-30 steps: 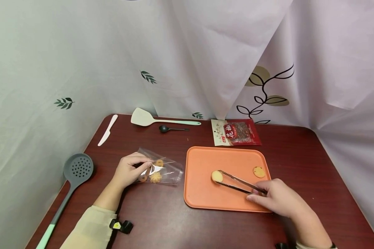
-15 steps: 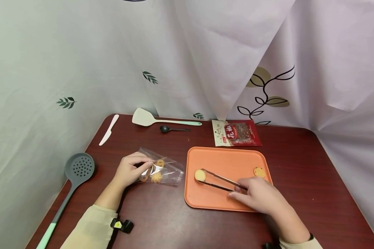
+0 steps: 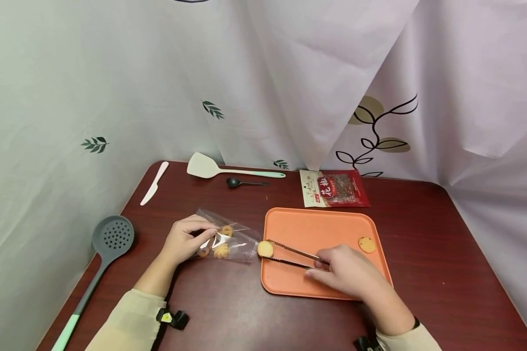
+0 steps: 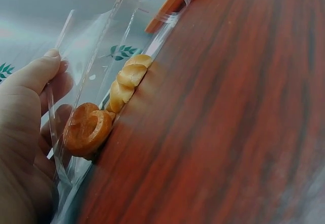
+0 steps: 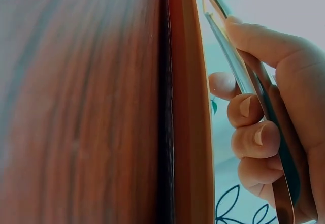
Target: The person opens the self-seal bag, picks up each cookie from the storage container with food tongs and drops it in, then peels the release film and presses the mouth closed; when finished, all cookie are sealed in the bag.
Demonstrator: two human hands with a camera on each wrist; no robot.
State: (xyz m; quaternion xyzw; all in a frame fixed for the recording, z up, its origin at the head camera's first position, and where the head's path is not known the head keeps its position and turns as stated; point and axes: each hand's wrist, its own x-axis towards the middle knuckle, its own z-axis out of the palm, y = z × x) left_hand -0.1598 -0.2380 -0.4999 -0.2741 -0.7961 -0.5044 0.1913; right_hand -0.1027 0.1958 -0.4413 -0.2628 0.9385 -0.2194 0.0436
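In the head view my right hand (image 3: 347, 273) grips metal tongs (image 3: 295, 250), whose tips pinch a round pale cookie (image 3: 265, 249) at the left rim of the orange tray (image 3: 307, 285). My left hand (image 3: 188, 241) pinches the upper film of a clear plastic bag (image 3: 245, 246) lying left of the tray. The bag's mouth faces the tray. Inside it, the left wrist view shows a brown swirled cookie (image 4: 89, 130) and a ridged yellow cookie (image 4: 129, 82). A round speckled cookie (image 3: 367, 244) lies at the tray's right side. The right wrist view shows fingers (image 5: 256, 140) curled round the tongs.
A red seasoning packet (image 3: 335, 189) lies behind the tray. Along the back are a white spatula (image 3: 204, 166), a small black spoon (image 3: 234, 183) and a white plastic knife (image 3: 154, 183). A grey skimmer (image 3: 112, 239) lies along the left edge.
My right hand has moved left with the tongs, carrying the pale cookie from mid-tray to the left rim by the bag's mouth. My left hand and the bag have stayed in place.
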